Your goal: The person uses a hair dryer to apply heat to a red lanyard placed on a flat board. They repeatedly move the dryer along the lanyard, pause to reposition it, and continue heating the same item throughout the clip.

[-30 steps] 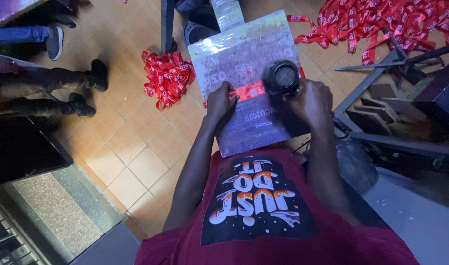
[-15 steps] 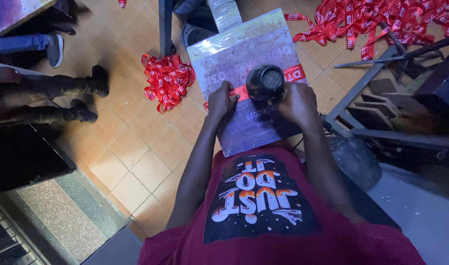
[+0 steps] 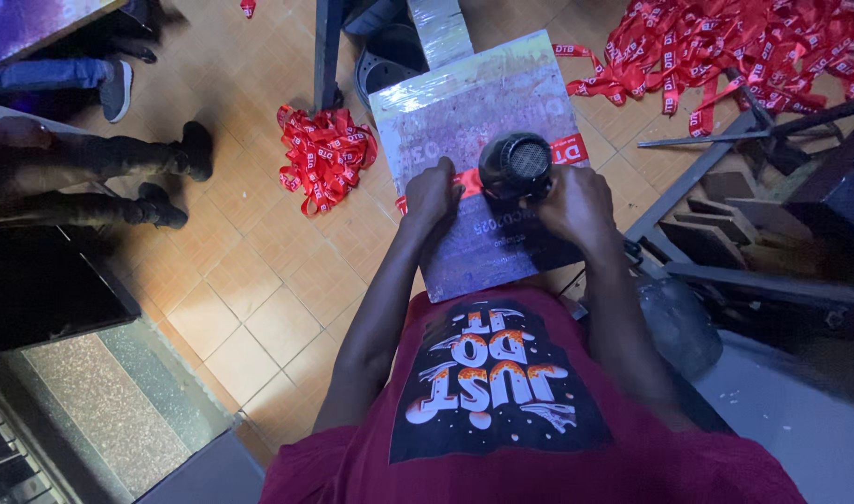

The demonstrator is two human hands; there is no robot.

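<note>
A flat grey-purple board (image 3: 483, 103) wrapped in clear film lies in front of me, tilted. A red ribbon strip (image 3: 565, 147) runs across it. My left hand (image 3: 431, 191) presses down on the ribbon near the board's left edge. My right hand (image 3: 576, 203) grips a black heat gun (image 3: 515, 166) by its handle, the round rear grille facing the camera, held just above the ribbon at the board's middle.
A pile of red ribbons (image 3: 322, 154) lies on the tiled floor to the left. Many more ribbons (image 3: 735, 47) are heaped at the top right. A metal frame (image 3: 726, 140) stands on the right. Another person's legs and shoes (image 3: 156, 173) are at the left.
The heat gun has shifted slightly left along the ribbon, and both hands have stayed on the board. The camera view has drifted a little.
</note>
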